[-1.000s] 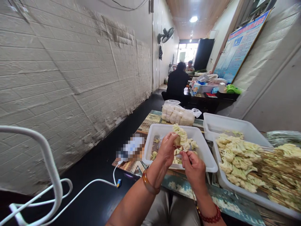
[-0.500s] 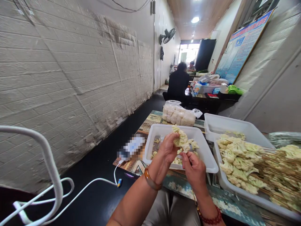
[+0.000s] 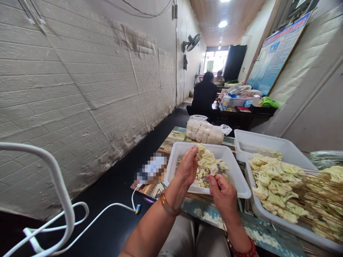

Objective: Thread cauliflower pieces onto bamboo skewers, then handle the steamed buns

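Left hand [image 3: 187, 167] shifted on cauliflower [image 3: 205, 161]; patterned table [image 3: 171, 137], brick wall [image 3: 80, 89].

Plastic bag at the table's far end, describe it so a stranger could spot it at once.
Find the patterned table beside the brick wall. At its far end, just past the near white tray, lies a clear bag of pale round lumps. Its neighbours are rigid white trays of cauliflower; it alone is soft and holds white lumps.

bare left hand [image 3: 187, 167] with amber bangle [image 3: 168, 208], right hand [image 3: 224, 195] with red bead bracelet [image 3: 242, 250], grey trousers [image 3: 184, 237]
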Action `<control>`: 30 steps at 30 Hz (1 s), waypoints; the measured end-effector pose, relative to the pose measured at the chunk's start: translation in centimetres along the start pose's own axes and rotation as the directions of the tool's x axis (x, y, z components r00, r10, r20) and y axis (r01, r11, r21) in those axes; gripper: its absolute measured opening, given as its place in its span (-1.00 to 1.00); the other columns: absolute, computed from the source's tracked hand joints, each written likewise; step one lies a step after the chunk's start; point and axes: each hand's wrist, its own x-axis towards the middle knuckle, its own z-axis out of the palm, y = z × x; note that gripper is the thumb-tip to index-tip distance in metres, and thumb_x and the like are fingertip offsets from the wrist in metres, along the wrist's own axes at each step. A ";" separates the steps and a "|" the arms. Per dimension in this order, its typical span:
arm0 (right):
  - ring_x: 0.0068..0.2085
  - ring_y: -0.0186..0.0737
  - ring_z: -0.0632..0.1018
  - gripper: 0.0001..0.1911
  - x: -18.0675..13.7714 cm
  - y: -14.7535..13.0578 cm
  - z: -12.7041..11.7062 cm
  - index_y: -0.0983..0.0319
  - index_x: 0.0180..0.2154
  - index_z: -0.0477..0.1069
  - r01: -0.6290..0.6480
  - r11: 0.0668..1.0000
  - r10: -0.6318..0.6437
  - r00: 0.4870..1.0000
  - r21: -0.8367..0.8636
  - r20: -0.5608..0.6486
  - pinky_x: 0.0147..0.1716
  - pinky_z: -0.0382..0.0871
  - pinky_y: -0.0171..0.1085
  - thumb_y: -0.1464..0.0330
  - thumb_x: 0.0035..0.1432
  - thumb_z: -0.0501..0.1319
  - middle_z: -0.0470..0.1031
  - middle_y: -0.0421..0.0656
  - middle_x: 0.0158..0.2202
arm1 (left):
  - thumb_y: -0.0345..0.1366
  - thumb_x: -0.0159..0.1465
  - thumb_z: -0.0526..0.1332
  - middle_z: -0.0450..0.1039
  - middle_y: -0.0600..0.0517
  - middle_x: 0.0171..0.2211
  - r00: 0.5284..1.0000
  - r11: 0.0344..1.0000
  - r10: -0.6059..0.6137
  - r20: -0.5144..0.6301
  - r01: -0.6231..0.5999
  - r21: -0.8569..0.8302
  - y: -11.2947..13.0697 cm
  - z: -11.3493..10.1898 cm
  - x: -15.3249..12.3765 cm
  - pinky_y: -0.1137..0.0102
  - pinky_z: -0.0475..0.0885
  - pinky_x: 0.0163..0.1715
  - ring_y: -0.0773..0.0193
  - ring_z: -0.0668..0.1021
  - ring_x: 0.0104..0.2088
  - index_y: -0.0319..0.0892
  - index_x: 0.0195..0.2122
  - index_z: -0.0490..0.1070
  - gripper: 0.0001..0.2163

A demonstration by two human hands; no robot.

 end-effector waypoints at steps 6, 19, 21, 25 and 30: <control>-0.58 -0.33 0.34 -0.56 -0.1 0.1 0.1 0.21 -0.48 0.38 -0.017 1.000 0.017 1.000 0.023 0.009 -0.51 0.20 -0.34 0.05 0.26 0.06 0.26 -0.31 -0.67 | -0.24 -0.07 0.44 0.51 0.02 -0.39 1.000 0.997 0.009 -0.003 -0.008 0.071 0.5 -0.5 1.0 0.43 0.34 -0.30 0.31 0.52 -0.36 -0.21 -0.26 0.48 -0.65; -0.61 -0.33 0.33 -0.56 -0.2 0.1 0.1 0.18 -0.56 0.29 0.029 0.999 -0.030 1.000 -0.020 -0.010 -0.54 0.18 -0.33 0.04 0.25 0.07 0.27 -0.30 -0.69 | -0.31 -0.05 0.41 0.45 0.08 -0.40 0.990 0.974 0.142 0.010 -0.142 0.177 0.5 -1.0 1.0 0.49 0.28 -0.30 0.42 0.43 -0.39 -0.21 -0.37 0.50 -0.78; -0.61 -0.32 0.34 -0.56 -0.2 0.1 0.1 0.17 -0.55 0.30 0.038 0.999 -0.038 0.999 -0.028 -0.016 -0.54 0.18 -0.32 0.05 0.25 0.07 0.29 -0.29 -0.69 | -0.30 -0.06 0.41 0.45 0.07 -0.40 0.992 0.976 0.127 0.009 -0.126 0.179 0.4 -0.9 1.0 0.47 0.28 -0.31 0.41 0.43 -0.40 -0.21 -0.38 0.49 -0.78; -0.62 -0.33 0.34 -0.55 -0.4 0.1 0.0 0.17 -0.58 0.27 0.057 0.997 -0.058 0.998 -0.042 -0.020 -0.55 0.16 -0.32 0.05 0.26 0.07 0.29 -0.30 -0.70 | -0.32 -0.08 0.41 0.45 0.07 -0.43 0.994 0.974 0.111 0.008 -0.110 0.199 0.4 -0.6 0.9 0.47 0.27 -0.33 0.41 0.42 -0.43 -0.21 -0.40 0.49 -0.79; -0.62 -0.34 0.34 -0.55 -0.4 0.2 -0.1 0.17 -0.57 0.28 0.031 0.999 -0.032 0.999 -0.037 -0.015 -0.54 0.17 -0.32 0.06 0.26 0.07 0.31 -0.30 -0.70 | -0.34 -0.10 0.41 0.45 0.07 -0.45 0.996 0.977 0.089 0.025 -0.092 0.194 0.4 -0.5 0.7 0.48 0.28 -0.34 0.42 0.42 -0.44 -0.23 -0.43 0.49 -0.80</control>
